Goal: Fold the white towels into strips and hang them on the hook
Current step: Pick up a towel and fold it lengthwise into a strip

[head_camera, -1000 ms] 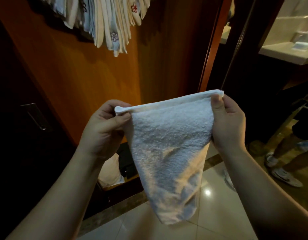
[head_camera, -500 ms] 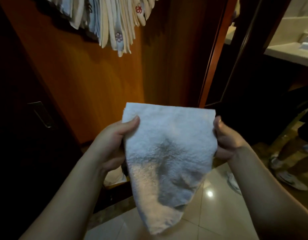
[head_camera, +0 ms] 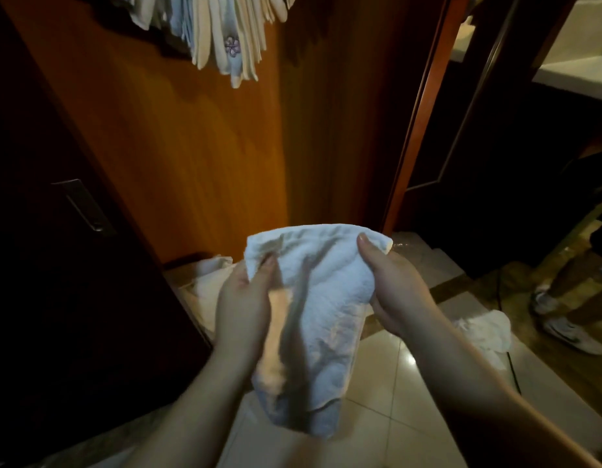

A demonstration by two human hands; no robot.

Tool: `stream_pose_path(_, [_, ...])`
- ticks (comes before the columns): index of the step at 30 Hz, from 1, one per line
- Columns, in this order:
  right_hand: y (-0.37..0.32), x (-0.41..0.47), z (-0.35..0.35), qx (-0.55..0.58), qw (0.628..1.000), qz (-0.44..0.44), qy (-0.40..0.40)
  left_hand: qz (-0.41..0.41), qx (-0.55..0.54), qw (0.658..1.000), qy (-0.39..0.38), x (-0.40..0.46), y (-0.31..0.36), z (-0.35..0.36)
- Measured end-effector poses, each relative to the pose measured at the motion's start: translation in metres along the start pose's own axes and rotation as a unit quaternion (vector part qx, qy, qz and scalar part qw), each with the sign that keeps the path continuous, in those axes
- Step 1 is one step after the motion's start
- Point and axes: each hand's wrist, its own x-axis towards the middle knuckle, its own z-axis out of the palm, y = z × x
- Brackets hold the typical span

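Observation:
I hold a white towel (head_camera: 323, 298) in front of me with both hands; it hangs down in loose folds over the floor. My left hand (head_camera: 242, 305) grips its upper left edge, thumb on the front. My right hand (head_camera: 394, 285) pinches the upper right corner. Folded towel strips (head_camera: 225, 38), some with small flower embroidery, hang in a bunch at the top of the orange wooden wall; the hook itself is out of view.
A box with pale towels (head_camera: 205, 285) sits on the floor behind my left hand. A crumpled white cloth (head_camera: 485, 329) lies on the tiles at right. Another person's legs and shoes (head_camera: 563, 319) stand at the far right. A dark cabinet door with a handle (head_camera: 86, 207) is at left.
Both hands dropped lower and came closer together. The towel's top edge, stretched flat before, is now slack and bunched into folds. The view tilted downward.

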Motion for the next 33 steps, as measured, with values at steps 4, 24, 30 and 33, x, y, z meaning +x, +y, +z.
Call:
stream_pose_path(4, [0.028, -0.020, 0.027, -0.095, 0.994, -0.002, 0.045, -0.004, 0.004, 1.000, 0.011, -0.037, -0.016, 0.024])
stream_pose_path(24, [0.011, -0.014, 0.013, -0.190, 0.973, -0.095, -0.091, 0.039, 0.047, 0.936, -0.346, -0.027, 0.007, 0.030])
stream_pose_path(30, [-0.029, 0.000, 0.008, -0.130, 0.976, -0.132, -0.112, 0.142, -0.002, 0.966, -0.214, 0.019, 0.012, 0.006])
stream_pose_path(33, [-0.056, 0.008, 0.010, -0.262, 0.948, -0.147, -0.108, 0.127, -0.015, 0.980, -0.150, 0.044, 0.023, 0.000])
